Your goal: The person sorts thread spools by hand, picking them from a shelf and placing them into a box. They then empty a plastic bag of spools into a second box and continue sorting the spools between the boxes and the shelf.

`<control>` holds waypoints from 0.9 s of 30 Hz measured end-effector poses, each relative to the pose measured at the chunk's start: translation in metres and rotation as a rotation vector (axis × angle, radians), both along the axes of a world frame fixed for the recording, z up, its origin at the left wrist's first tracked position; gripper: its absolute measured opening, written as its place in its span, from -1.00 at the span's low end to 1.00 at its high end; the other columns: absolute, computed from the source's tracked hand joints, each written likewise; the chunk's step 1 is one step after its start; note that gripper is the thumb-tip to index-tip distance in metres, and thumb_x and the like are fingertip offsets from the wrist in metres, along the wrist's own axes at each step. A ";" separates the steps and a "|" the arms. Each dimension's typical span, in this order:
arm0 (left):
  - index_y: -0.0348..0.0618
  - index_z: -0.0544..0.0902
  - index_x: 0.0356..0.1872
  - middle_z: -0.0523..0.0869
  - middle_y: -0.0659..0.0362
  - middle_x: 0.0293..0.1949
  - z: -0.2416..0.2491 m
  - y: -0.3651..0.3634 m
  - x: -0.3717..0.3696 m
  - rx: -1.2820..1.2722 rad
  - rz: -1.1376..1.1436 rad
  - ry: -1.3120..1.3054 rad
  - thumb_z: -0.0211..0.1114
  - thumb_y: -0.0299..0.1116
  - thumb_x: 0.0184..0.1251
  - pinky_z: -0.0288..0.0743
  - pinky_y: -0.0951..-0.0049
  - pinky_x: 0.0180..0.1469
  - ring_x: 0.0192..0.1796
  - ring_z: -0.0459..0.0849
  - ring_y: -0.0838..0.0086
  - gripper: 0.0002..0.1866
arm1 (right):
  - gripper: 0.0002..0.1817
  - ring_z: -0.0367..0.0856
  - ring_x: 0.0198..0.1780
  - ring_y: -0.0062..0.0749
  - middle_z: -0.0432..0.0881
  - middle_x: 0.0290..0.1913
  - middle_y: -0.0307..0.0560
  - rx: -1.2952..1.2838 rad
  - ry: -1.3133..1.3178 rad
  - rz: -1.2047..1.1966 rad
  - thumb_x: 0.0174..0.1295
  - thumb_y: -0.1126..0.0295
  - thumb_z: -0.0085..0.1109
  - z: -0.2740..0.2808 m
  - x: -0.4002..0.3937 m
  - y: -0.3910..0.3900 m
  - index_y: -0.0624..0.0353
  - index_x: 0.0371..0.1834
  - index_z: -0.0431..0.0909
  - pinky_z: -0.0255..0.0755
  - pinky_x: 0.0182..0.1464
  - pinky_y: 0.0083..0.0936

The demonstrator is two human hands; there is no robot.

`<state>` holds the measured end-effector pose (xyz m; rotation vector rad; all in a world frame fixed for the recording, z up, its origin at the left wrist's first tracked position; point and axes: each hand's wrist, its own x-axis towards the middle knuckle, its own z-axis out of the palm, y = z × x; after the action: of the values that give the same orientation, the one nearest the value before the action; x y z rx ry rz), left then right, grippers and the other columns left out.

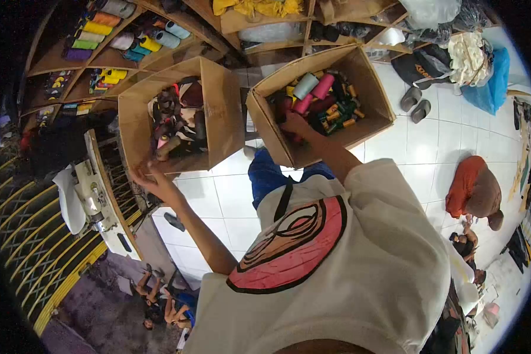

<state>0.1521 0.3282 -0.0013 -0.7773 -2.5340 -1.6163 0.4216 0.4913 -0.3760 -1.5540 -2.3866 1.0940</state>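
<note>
Two cardboard boxes stand side by side in front of me. My right hand (pixel 298 125) reaches into the right box (pixel 360 76), its fingers bent down among thread spools. Around it lie a pink spool (pixel 323 87), a pale grey-green spool (pixel 305 86) and several green and orange ones. I cannot tell what those fingers hold. At the near left corner of the left box (pixel 224 112), my left hand (pixel 154 182) has its thumb and fingers apart by the rim. Brown, dark and pale items (pixel 180 118) fill that box.
Wooden shelves (pixel 109 59) with coloured thread cones run along the back. On the left is a sewing machine (pixel 91 197) near a yellow metal gate (pixel 47 236). Grey slippers (pixel 416 105) lie on the white tiles. A person in orange (pixel 469 189) is at the right.
</note>
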 end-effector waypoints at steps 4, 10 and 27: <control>-0.25 0.42 0.25 0.51 0.01 0.19 -0.018 0.003 0.025 0.013 -0.272 -0.062 0.16 -0.35 0.47 0.27 0.30 0.33 0.22 0.48 0.30 -0.60 | -0.42 0.64 -0.11 0.23 0.63 -0.14 0.24 -0.100 -0.089 -0.013 0.15 0.24 0.20 0.040 -0.005 -0.004 0.37 0.17 0.33 0.54 -0.03 -0.01; -0.22 0.53 0.09 0.63 0.05 -0.01 -0.060 0.032 0.104 -0.294 -0.564 -0.136 0.23 -0.47 0.33 0.47 0.31 0.07 0.00 0.63 0.27 -0.68 | -0.10 0.56 0.03 0.32 0.58 0.02 0.31 -0.210 0.133 -0.086 0.06 0.07 0.39 0.119 0.033 0.004 0.33 0.35 0.15 0.49 0.08 -0.06; -0.22 0.42 0.22 0.61 0.11 0.00 -0.064 0.042 0.100 -0.170 -0.563 -0.333 0.48 -0.28 0.19 0.45 0.39 0.13 0.04 0.58 0.37 -0.39 | -0.46 0.59 -0.04 -0.38 0.60 -0.01 -0.03 -0.802 0.647 -0.180 0.22 0.18 0.31 0.162 0.094 0.024 0.23 0.17 0.41 0.53 -0.08 -0.44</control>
<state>0.2526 0.3704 -0.0653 -1.4620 -2.8881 -1.8132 0.5155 0.5153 -0.2140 -1.2148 -1.4110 2.2337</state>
